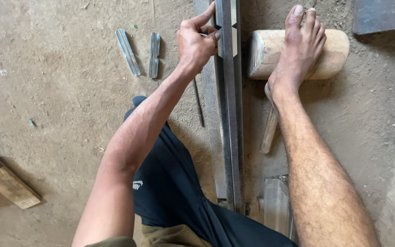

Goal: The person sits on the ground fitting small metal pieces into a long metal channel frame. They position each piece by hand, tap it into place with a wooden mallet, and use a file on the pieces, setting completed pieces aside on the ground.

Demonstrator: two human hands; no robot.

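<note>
My left hand (pixel 196 42) reaches forward and pinches a small pale flat piece (pixel 233 42) against a long dark metal bar (pixel 231 119) lying on the dirt floor. The index finger is stretched up along the bar's left edge. The bar runs from the top of the view down between my legs. My right hand is out of sight. My bare right foot (pixel 298 43) rests on the head of a wooden mallet (pixel 332 52) to the right of the bar.
Two short silvery metal profile pieces (pixel 128 51) (pixel 154 55) lie left of the hand. A thin rod (pixel 198 103) lies beside the bar. A wooden plank (pixel 8 183) sits at lower left, a shiny metal block (pixel 276 206) by my right leg, and a dark slab (pixel 382 16) at top right.
</note>
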